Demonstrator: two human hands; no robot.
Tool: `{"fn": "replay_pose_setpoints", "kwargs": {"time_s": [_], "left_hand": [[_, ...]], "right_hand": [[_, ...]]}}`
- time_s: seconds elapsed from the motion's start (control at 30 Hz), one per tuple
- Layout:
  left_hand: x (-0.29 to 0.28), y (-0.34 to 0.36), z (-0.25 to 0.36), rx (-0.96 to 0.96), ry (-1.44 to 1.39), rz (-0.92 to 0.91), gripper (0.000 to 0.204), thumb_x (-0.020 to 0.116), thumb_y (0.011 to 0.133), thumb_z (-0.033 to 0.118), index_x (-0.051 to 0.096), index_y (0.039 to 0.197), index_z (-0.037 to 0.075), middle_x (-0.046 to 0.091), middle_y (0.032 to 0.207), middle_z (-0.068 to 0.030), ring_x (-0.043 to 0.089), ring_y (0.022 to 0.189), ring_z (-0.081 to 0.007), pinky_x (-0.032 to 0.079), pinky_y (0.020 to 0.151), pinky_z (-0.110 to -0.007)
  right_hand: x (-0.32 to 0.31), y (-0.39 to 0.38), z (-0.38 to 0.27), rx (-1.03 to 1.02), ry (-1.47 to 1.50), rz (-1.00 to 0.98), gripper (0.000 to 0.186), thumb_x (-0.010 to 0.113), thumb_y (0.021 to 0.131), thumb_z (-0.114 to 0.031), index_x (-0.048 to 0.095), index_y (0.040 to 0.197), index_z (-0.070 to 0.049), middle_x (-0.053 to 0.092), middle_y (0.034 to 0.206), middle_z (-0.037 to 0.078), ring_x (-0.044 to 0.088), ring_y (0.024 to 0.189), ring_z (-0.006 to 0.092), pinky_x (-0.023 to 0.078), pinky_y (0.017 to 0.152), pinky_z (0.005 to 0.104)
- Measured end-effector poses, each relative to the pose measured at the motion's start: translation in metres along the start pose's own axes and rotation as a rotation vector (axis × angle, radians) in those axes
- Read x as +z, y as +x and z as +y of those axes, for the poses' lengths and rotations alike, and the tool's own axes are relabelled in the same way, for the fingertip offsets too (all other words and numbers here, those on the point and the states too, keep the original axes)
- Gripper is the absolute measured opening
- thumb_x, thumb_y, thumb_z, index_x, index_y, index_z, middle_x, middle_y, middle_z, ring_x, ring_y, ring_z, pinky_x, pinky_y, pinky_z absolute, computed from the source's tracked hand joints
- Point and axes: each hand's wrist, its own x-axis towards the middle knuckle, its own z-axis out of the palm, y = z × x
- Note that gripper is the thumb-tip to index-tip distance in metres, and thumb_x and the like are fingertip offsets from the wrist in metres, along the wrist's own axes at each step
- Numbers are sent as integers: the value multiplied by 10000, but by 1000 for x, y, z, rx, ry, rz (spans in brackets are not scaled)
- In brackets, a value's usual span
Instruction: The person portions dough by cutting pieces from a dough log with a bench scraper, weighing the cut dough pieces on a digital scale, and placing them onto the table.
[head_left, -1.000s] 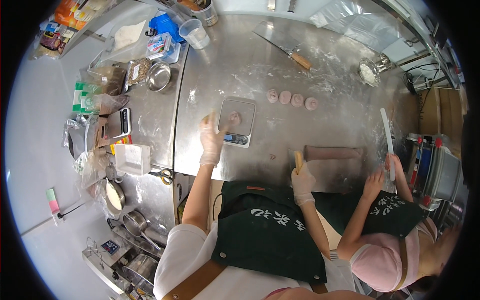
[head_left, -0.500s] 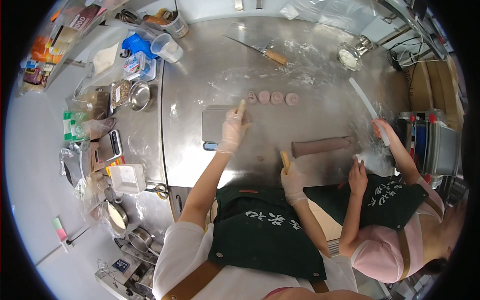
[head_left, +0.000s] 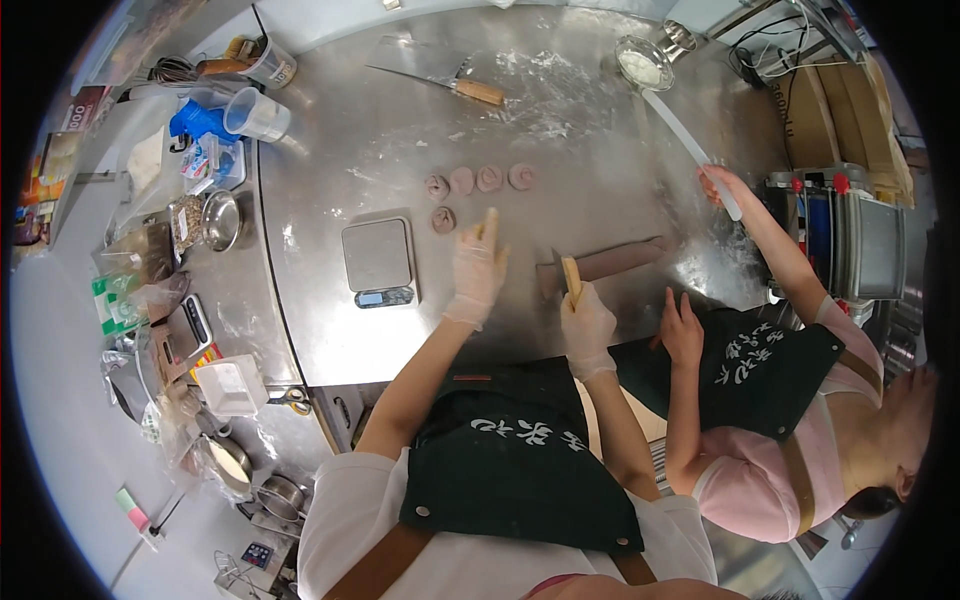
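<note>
My left hand [head_left: 478,268], in a clear glove, hovers over the steel table right of the scale, fingers extended and nothing in them. A round purple-grey dough piece [head_left: 443,220] lies just left of its fingertips, below a row of several similar swirled dough pieces [head_left: 489,178]. My gloved right hand [head_left: 588,328] is closed around the pale wooden handle of a dough cutter [head_left: 571,278]. Its thin blade, mostly hidden edge-on, stands at the left end of a long purple-grey dough log [head_left: 610,262]. I cannot tell whether the blade has gone into the dough.
A digital scale [head_left: 377,257] stands left of my left hand. A wooden-handled knife [head_left: 478,91] lies farther back, near scattered flour and a bowl of flour [head_left: 645,65]. At right, a co-worker's hand [head_left: 722,183] holds a long white rod [head_left: 690,140]; their other hand is near the log.
My left hand has left a dough piece below the row and moved right, off the scale. The cutter has come to the log's left end. The view has shifted.
</note>
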Motion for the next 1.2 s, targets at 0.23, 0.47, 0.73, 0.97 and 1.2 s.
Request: {"fn": "replay_pose_setpoints", "kwargs": {"time_s": [0.23,0.47,0.73,0.97,1.2], "left_hand": [[39,-22,49,-14,-150,-314,661,664,773,178,390,1361,49,514,1156,-159,481,1073,-340,454,871,-399],[82,-31,52,30,219,-373,439,583,793,169,495,1181,-15,522,1061,-131,504,1019,-294,452,855,-373],[61,-28,31,66,-97,-289,509,787,604,173,578,1055,66,558,1007,-122,519,1002,-306,467,835,-386],[-30,-49,-110,-478,-451,364,462,720,683,47,571,1120,68,569,986,-120,552,924,-248,461,858,-337],[-76,-37,-112,-283,177,484,607,766,673,99,525,1229,67,559,1156,-192,473,1153,-333,292,1054,-446]], "right_hand": [[13,6,10,59,-185,-196,108,585,836,-173,546,865,-77,621,700,154,616,651,351,489,583,448],[25,20,9,123,-72,-259,137,557,852,-197,532,883,-66,629,742,172,618,698,385,485,633,490],[10,1,22,143,171,-109,196,575,864,-219,559,926,-34,615,772,237,606,723,417,473,642,486],[0,-25,11,93,227,-17,214,617,840,-219,557,896,-22,611,738,221,611,697,399,486,633,449],[24,-30,-10,-16,161,-149,189,596,852,-201,539,940,-45,608,754,210,598,700,404,478,621,461]]}}
